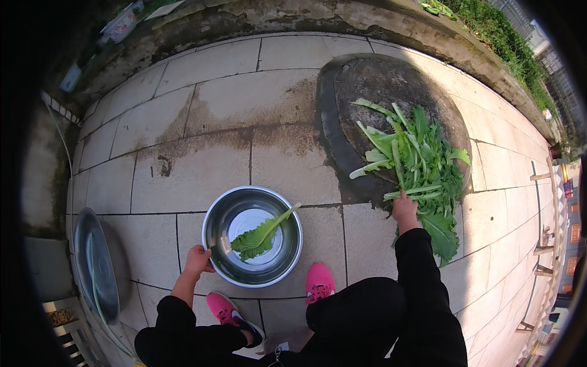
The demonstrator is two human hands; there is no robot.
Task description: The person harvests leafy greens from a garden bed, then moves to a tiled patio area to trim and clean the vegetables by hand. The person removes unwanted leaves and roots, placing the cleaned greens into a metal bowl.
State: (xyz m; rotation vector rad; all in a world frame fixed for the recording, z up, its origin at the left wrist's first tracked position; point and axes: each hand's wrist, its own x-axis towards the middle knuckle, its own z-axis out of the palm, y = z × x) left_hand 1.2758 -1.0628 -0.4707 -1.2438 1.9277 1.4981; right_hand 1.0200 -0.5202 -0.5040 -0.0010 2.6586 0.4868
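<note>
A round stainless steel basin [296,257] stands on the paving before me, with one leafy green leaf [257,238] lying in it, its pale stalk reaching over the rim. My left hand [198,261] grips the basin's rim at its lower left. Off to the right, my right hand [405,208] is at the near edge of a heap of leafy greens [426,160], touching a pale stalk; its fingers are partly hidden, so its hold is unclear. The heap lies mostly on a round dark stone slab [367,82], with some leaves hanging over the near side.
At the left stands a larger metal tub [117,266] with a pale hose [95,280] running into it. My pink shoes [319,280] are close to the basin's near side. A low weathered wall [275,20] borders the far side. Wet stains mark the paving.
</note>
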